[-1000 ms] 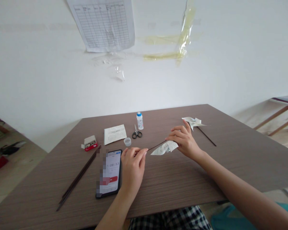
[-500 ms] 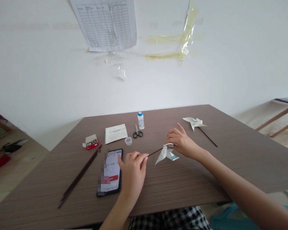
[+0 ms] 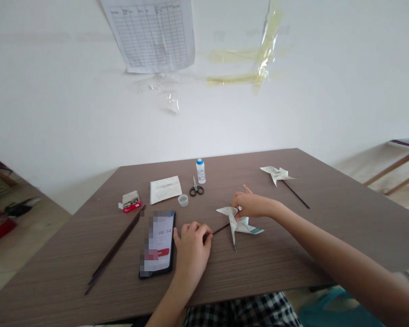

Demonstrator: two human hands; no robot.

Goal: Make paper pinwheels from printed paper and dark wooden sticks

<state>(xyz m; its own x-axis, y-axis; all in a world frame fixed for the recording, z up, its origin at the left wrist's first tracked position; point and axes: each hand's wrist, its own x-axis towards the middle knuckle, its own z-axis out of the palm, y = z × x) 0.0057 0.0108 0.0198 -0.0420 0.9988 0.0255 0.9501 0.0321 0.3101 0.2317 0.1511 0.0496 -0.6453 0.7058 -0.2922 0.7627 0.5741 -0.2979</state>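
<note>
My left hand [image 3: 191, 252] is closed round a thin dark stick [image 3: 221, 229] low over the table. At the stick's far end is a folded paper pinwheel [image 3: 233, 227], its printed blades spread out. My right hand [image 3: 252, 203] has its fingertips pinched at the pinwheel's centre, one finger raised; those fingers hide the hub. A second paper pinwheel [image 3: 275, 174] on a dark stick lies farther back on the right. Just left of my left hand is a phone [image 3: 162, 245] showing a running timer.
On the table [image 3: 293, 254] are a bundle of dark sticks [image 3: 115, 250], a red box of small metal pieces [image 3: 131, 202], stacked paper [image 3: 165, 189], a clear round cap [image 3: 183, 200], scissors [image 3: 196, 188] and a blue-capped bottle [image 3: 200, 171]. A wall [image 3: 122, 122] stands behind.
My left hand has lowered slightly with the stick. The pinwheel has turned so its blades face up more, and my right hand has shifted a little towards its centre.
</note>
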